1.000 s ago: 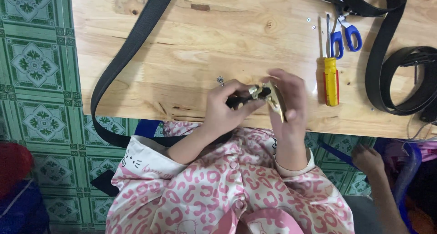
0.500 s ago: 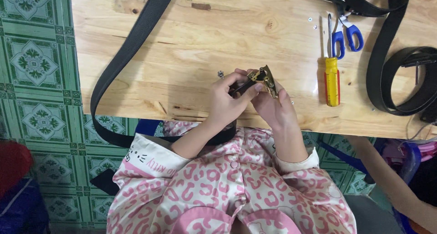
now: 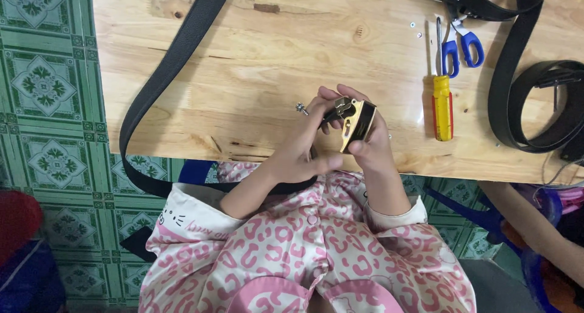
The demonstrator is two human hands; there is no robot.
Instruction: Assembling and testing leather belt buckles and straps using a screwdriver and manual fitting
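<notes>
I see a pale wooden surface (image 3: 274, 57) carrying black belts (image 3: 176, 63), a yellow-handled screwdriver (image 3: 442, 103) and blue-handled scissors (image 3: 460, 42).

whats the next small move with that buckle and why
Probably press the belt end fully into the gold buckle: both the left hand and the right hand hold it at the table edge, and the black belt hangs loose.

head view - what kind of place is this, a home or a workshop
Probably a small home workbench for belt assembly: a bare wooden table on green patterned floor tiles, with black belts, a yellow-handled screwdriver and blue scissors.
</notes>
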